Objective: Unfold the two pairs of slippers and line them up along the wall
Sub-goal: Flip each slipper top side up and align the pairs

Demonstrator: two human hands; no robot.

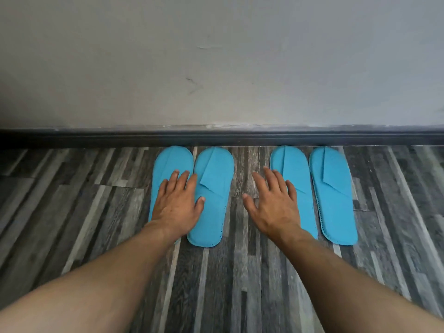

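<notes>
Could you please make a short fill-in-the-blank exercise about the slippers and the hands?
1. The number of blue slippers on the floor is ___.
2. Their toes point toward the dark ___.
3. The left hand lies on the ___ pair.
4. The rightmost slipper is touched by ___ hand.

Missing words: four; baseboard; left; neither

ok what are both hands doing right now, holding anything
Left hand: open, flat over the leftmost slipper, holding nothing.
Right hand: open, fingers spread, over the third slipper, holding nothing.
</notes>
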